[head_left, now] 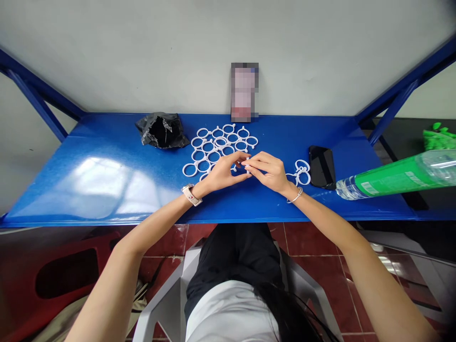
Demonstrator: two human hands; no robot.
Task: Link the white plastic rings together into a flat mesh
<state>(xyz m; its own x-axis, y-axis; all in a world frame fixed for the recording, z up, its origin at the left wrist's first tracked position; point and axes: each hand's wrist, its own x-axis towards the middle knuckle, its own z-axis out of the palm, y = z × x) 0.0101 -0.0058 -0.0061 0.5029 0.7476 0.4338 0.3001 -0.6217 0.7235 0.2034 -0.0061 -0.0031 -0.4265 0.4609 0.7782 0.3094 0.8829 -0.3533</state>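
Note:
A white plastic curtain ring [248, 166], seen nearly edge-on, is held up just above the blue table. My left hand [225, 172] grips it from the left between thumb and fingertips. From the right, the fingertips of my right hand [266, 169] pinch the same ring, and partly hide it. Behind and to the left of my hands, many more white rings with small eyelets [214, 156] lie flat in a spread group. A few other rings [302, 172] lie overlapping to the right of my right wrist.
An open black plastic bag [164, 130] sits at the back left. A phone [244, 92] leans upright on the wall. Another dark phone [322, 167] lies at the right, beside a bottle with a green label [392, 178]. Blue metal braces [392, 111] flank the table [107, 190].

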